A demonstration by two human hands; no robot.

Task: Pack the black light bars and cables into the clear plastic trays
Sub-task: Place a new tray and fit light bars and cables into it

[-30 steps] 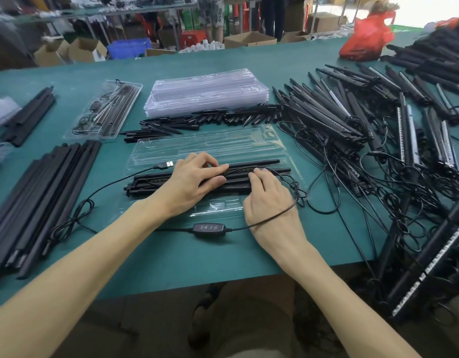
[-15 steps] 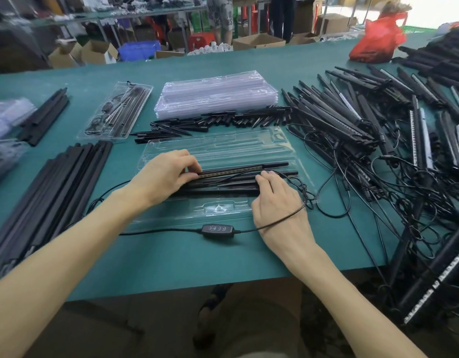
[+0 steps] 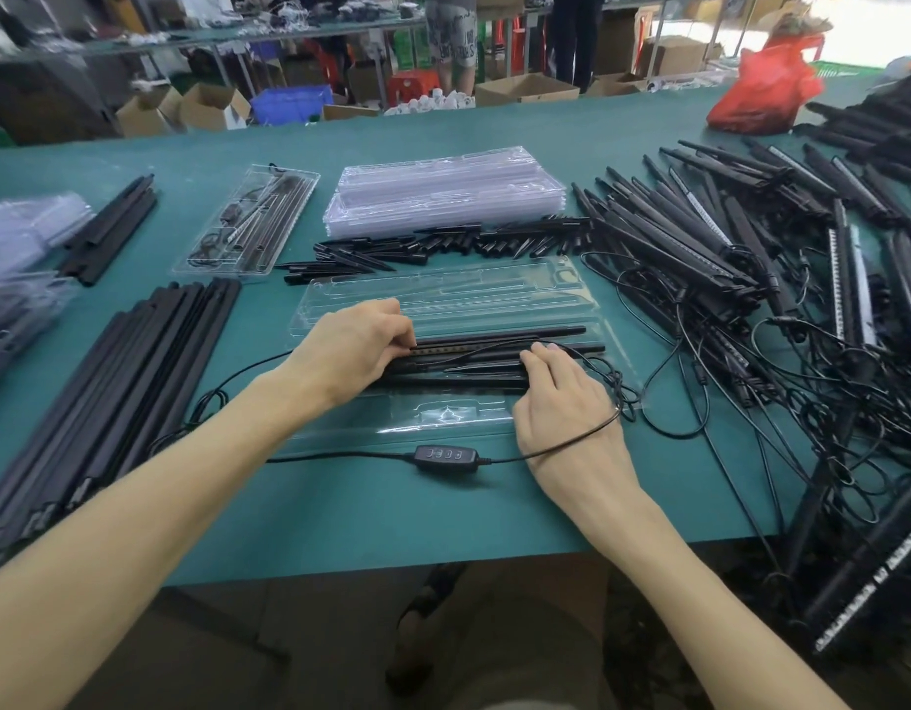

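Light bars lie in the open clear tray on the desk, long axis running left to right, slim ends pointing right. The left hand grips their left ends. The right hand presses bent fingertips on them, but I cannot tell if it grips. The cable loops over the right wrist, so lifting that hand could drag the bars from their grooves.

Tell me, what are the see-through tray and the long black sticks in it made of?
The tray looks like thin, glossy clear plastic: the green table shows through it, and light glints on its moulded ridges. The light bars look matte black, probably plastic or coated metal; the picture can't settle which.
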